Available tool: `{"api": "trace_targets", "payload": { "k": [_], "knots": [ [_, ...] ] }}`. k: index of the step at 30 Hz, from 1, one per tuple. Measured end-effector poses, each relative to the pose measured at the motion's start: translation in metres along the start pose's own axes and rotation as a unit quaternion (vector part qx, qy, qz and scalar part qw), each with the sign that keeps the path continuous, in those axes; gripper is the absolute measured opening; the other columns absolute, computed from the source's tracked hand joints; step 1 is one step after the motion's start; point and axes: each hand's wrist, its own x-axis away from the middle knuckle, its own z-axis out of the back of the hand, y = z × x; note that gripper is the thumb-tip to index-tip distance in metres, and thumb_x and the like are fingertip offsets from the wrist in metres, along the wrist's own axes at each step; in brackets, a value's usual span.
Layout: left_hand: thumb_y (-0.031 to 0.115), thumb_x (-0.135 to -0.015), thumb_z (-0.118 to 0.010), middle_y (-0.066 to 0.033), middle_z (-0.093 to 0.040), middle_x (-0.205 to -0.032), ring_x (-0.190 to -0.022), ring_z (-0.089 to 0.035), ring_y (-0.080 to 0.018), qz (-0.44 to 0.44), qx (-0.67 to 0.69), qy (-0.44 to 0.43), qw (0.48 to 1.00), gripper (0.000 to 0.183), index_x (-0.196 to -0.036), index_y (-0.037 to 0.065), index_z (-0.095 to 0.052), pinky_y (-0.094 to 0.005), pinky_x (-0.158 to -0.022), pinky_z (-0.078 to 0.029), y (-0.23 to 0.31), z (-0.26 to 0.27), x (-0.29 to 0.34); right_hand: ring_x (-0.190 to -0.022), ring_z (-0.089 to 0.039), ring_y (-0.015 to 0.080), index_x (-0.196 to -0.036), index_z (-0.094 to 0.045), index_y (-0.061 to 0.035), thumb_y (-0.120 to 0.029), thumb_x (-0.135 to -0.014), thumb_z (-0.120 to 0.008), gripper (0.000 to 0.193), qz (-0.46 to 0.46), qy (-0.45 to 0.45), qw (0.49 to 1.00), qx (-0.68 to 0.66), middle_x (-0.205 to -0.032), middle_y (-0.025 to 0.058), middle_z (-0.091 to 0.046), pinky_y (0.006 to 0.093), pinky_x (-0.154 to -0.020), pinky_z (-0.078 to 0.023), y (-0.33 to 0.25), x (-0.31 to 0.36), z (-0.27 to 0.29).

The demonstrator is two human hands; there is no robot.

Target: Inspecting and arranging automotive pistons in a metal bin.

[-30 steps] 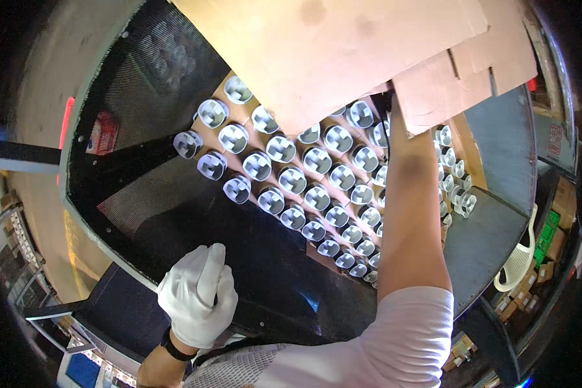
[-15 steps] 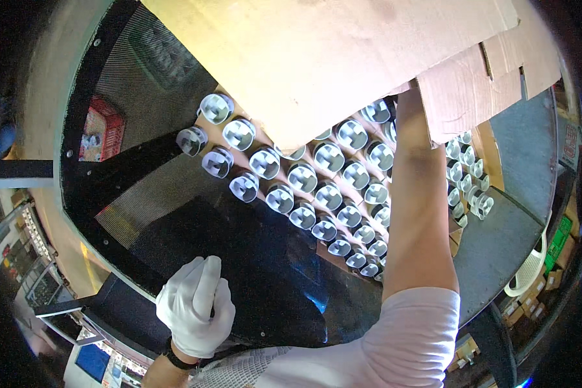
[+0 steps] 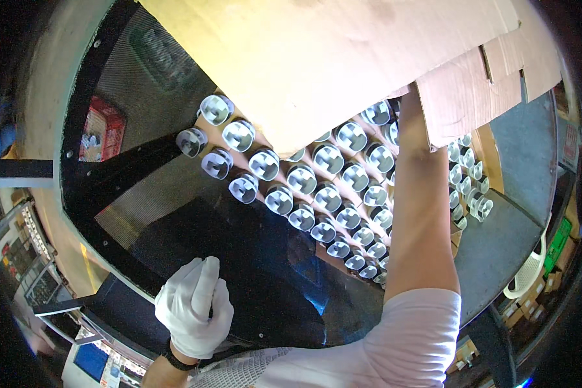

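Observation:
My left hand [image 3: 194, 310], in a white glove with a dark band at the wrist, is held low at the left. Its fingers are curled together, and nothing shows in them. My bare right forearm [image 3: 423, 220] reaches up and away, and the hand at its end is hidden behind a large cardboard sheet [image 3: 343, 58]. Under and beside the sheet stand rows of shiny round metal pieces [image 3: 302, 178] that look like engine pistons. They rest on a brown cardboard layer [image 3: 246, 152]. The forearm passes over these rows.
Dark mesh panels [image 3: 152, 61] in a riveted frame lie to the left, with a red crate [image 3: 103, 129] seen through them. A grey metal surface [image 3: 520, 152] borders the right side. Beyond it are a white plastic chair [image 3: 527, 278] and a green crate [image 3: 558, 246].
The cardboard sheet's lower corner and my right forearm have shifted very slightly. My left hand has stayed almost still.

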Motion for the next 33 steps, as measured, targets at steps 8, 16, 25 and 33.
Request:
{"api": "trace_targets", "payload": {
  "k": [8, 16, 25, 33],
  "knots": [
    [-0.008, -0.072, -0.067, -0.0104, -0.067, -0.1, -0.088, -0.066, -0.028, -0.023, 0.001, 0.013, 1.0, 0.049, -0.119, 0.004, -0.063, -0.0368, -0.076, -0.055, -0.002, 0.001, 0.0, -0.092, -0.067, 0.0292, -0.107, -0.07, -0.0076, -0.021, -0.087, -0.063, 0.025, -0.023, -0.037, 0.998, 0.037, -0.099, 0.0125, -0.071, 0.0399, -0.08, -0.054, 0.0, -0.044, -0.013],
    [-0.009, -0.072, -0.066, -0.0104, -0.066, -0.099, -0.087, -0.066, -0.0274, -0.02, 0.016, 0.021, 0.999, 0.051, -0.121, 0.005, -0.062, -0.0374, -0.075, -0.055, -0.003, 0.0, 0.003, -0.091, -0.067, 0.0288, -0.108, -0.069, -0.0073, -0.02, -0.088, -0.063, 0.024, -0.03, -0.058, 0.996, 0.052, -0.098, 0.0121, -0.071, 0.0399, -0.079, -0.054, -0.009, -0.049, -0.019],
    [-0.008, -0.073, -0.066, -0.0098, -0.066, -0.1, -0.085, -0.065, -0.027, -0.016, 0.003, 0.016, 1.0, 0.051, -0.122, 0.006, -0.062, -0.0364, -0.074, -0.055, -0.002, -0.001, 0.002, -0.09, -0.067, 0.0284, -0.108, -0.069, -0.007, -0.019, -0.088, -0.064, 0.024, -0.027, -0.062, 0.997, 0.047, -0.097, 0.0116, -0.07, 0.0399, -0.078, -0.053, -0.014, -0.054, -0.027],
    [-0.008, -0.072, -0.066, -0.0099, -0.066, -0.1, -0.087, -0.066, -0.0278, -0.008, -0.009, 0.001, 1.0, 0.051, -0.12, 0.006, -0.063, -0.0368, -0.075, -0.055, -0.002, 0.0, 0.001, -0.089, -0.066, 0.028, -0.108, -0.068, -0.0067, -0.018, -0.089, -0.064, 0.023, -0.027, -0.051, 0.997, 0.041, -0.096, 0.0113, -0.07, 0.0399, -0.078, -0.053, -0.009, -0.04, -0.029]
  ]
}}
